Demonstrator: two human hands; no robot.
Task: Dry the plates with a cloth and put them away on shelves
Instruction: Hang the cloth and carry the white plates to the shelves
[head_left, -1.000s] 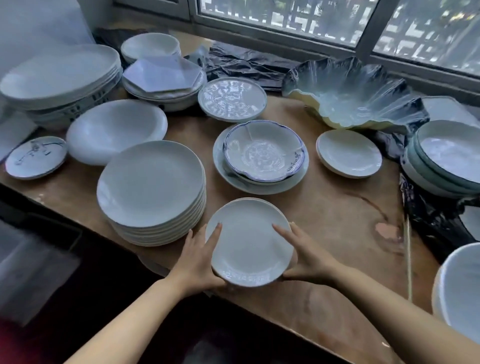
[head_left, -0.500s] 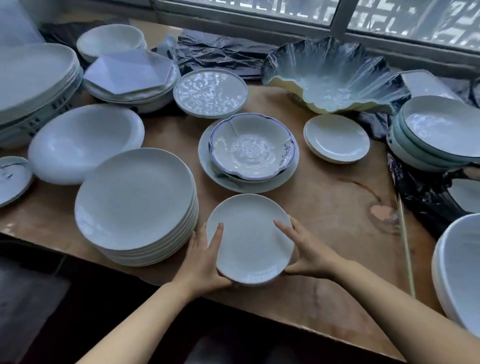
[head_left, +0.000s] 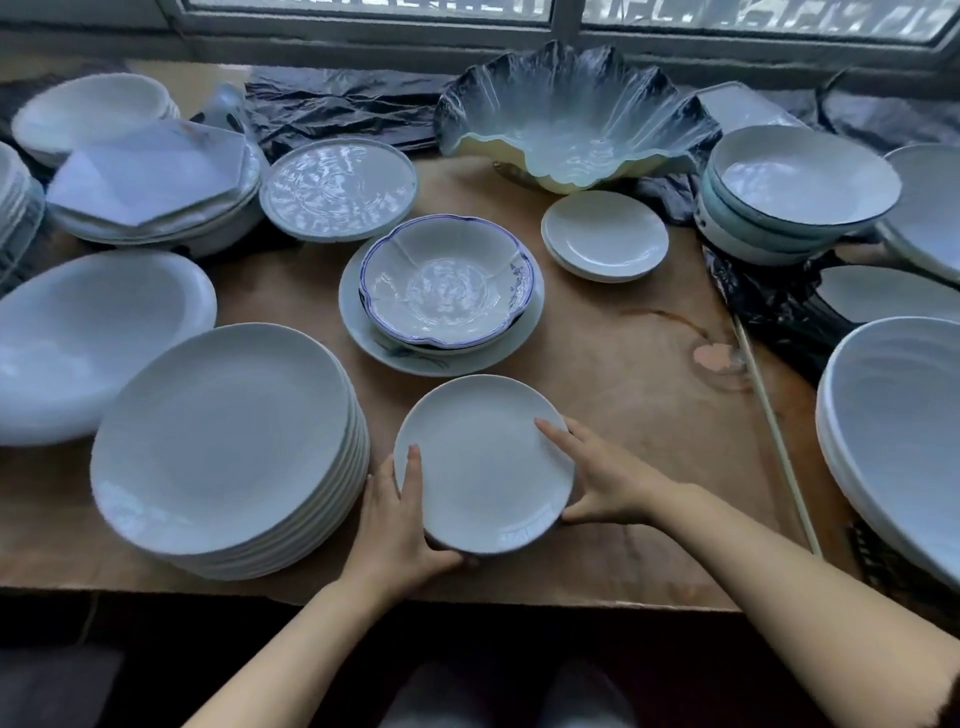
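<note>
Resting near the front edge of the wooden worktop (head_left: 613, 364), a small white plate (head_left: 483, 462) is held from both sides. The left hand (head_left: 397, 519) grips its left rim, thumb laid on the upper face and the other fingers curled under the edge. The right hand (head_left: 605, 478) holds the right rim the same way, thumb stretched across the top and the remaining fingers tucked beneath. Whether the plate is lifted or still touching the wood cannot be told.

Just beside the left hand stands a tall stack of large white plates (head_left: 223, 447). Behind the held plate, a blue-rimmed scalloped bowl (head_left: 447, 283) sits on a wider plate. To the right of that lies a small pile of saucers (head_left: 605, 236), and farther back a big shell-shaped dish (head_left: 576, 114) with dark ruffled edges. A patterned flat plate (head_left: 337, 187) lies left of the dish, next to a pile topped by an angular white plate (head_left: 150, 176). A wide oval bowl (head_left: 88, 338) fills the left side. Stacked bowls (head_left: 800, 192) stand at the right, with a large deep basin (head_left: 904, 436) nearer the front edge, and a thin stick (head_left: 774, 436) lies between it and the hands.
</note>
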